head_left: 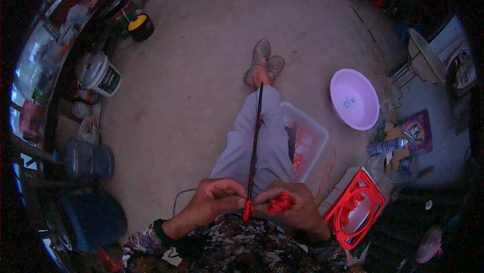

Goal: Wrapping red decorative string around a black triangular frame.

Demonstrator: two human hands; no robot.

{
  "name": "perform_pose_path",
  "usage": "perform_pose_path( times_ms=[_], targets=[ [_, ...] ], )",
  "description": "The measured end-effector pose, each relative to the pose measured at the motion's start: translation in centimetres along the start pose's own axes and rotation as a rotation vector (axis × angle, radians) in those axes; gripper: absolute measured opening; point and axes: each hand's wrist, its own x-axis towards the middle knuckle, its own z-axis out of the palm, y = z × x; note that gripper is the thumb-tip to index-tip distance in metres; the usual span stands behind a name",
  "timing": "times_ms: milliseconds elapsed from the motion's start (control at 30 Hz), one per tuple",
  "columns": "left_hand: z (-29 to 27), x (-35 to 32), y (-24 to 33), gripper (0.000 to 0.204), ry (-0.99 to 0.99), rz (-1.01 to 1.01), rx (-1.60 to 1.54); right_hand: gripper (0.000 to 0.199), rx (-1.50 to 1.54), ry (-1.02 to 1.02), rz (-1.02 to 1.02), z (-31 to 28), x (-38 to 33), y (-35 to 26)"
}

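Note:
A long thin dark rod [256,144] runs from my lap out over my legs toward my feet. Red cord or thread [247,208] is wound about its near end. My left hand [218,200] is closed, thumb and finger pinched beside the rod at this red part; what exactly lies between the fingertips is too small to tell. On the rod's other side my right hand [297,205] is closed, with a crumpled red bundle [280,202], apparently thread, in its fingers. Its fingertips also come close to the red winding.
At my right lie a red frame-like object [359,207] and a translucent bin [322,139] holding red pieces. Farther right are a lilac basin [370,117], a spray can [387,146] and a round stool [426,54]. Buckets [107,79] and a water jug [91,159] line the left.

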Motion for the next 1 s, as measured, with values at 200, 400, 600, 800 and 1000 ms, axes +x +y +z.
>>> perform_pose_path(
  times_ms=[200,400,600,800,1000],
  targets=[
    [0.4,-0.4,0.8,0.009,0.039,0.127,0.119,0.015,0.153,0.008,0.143,0.7,-0.3,0.7],
    [-0.2,0.3,1.7,0.008,-0.015,0.148,0.214,0.015,0.332,0.042,0.264,1.1,-0.5,0.7],
    [-1.2,1.2,2.7,0.007,-0.121,0.172,0.322,0.013,0.443,0.032,0.263,1.3,-0.2,1.2],
    [-1.1,1.5,3.2,0.006,-0.173,0.237,0.446,0.011,0.47,0.044,0.294,1.4,-0.3,1.5],
    [-0.6,1.5,2.0,0.007,-0.168,0.222,0.267,0.01,0.435,0.032,0.345,1.2,-0.3,1.1]
  ],
)
